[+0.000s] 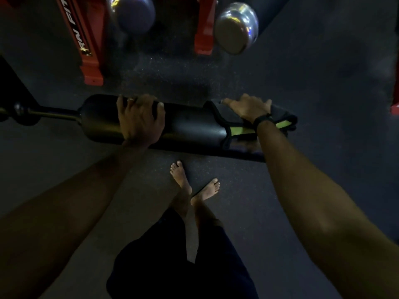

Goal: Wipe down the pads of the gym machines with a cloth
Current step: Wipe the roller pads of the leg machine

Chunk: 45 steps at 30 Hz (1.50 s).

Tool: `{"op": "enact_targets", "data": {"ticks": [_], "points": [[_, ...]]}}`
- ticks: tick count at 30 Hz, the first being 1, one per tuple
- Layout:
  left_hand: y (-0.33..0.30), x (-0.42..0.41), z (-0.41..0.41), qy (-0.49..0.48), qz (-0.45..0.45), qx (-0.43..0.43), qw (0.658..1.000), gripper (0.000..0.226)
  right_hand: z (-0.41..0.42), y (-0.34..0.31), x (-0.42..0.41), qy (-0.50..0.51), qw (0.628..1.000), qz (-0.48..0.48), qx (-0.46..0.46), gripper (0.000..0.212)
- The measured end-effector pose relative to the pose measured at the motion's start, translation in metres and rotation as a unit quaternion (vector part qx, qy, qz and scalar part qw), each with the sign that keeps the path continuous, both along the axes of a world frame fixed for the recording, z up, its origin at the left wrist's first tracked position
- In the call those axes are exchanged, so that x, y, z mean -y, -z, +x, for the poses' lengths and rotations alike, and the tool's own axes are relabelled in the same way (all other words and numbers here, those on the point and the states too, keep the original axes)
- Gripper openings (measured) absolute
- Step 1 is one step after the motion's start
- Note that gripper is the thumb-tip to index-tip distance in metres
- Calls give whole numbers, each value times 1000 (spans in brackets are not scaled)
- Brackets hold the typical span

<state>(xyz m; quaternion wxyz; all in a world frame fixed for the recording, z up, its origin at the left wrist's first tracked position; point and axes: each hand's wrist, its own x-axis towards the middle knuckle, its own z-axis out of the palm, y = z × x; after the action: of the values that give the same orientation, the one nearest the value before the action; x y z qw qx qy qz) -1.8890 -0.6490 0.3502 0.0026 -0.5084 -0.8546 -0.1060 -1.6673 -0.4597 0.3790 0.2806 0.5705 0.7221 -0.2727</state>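
A long black roller pad (190,124) lies across the middle of the view on a dark metal bar (54,114) that sticks out to the left. My left hand (140,119) grips the pad near its left end, fingers curled over the top. A dark cloth with a yellow-green stripe (239,130) is draped over the pad's right end. My right hand (250,108) presses down on the cloth with fingers spread, a black band on the wrist.
Red machine legs (90,67) (204,39) stand on the dark rubber floor beyond the pad. Two shiny metal ends (131,14) (236,29) hang above them. My bare feet (194,186) stand just below the pad. Another red part (395,108) shows at the right edge.
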Motion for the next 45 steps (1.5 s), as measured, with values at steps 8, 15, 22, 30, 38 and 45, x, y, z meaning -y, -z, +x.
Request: {"op": "enact_targets", "data": {"ticks": [8,15,22,30,38,45], "points": [[42,77,28,21,116,-40,992,58,40,4,113,5,918,382,-110,57],[47,82,28,46,116,-13,992,62,13,-7,58,-15,964,265,-26,63],[14,78,38,8,76,35,996,57,3,-2,29,-18,987,159,-17,69],[-19,-15,3,52,-54,44,996,48,36,4,119,11,920,369,-128,59],[-11,-12,8,37,-118,-8,992,55,11,-8,62,-17,975,223,-15,65],[-18,-17,6,26,-138,9,990,58,-16,-5,13,15,999,41,7,71]]}}
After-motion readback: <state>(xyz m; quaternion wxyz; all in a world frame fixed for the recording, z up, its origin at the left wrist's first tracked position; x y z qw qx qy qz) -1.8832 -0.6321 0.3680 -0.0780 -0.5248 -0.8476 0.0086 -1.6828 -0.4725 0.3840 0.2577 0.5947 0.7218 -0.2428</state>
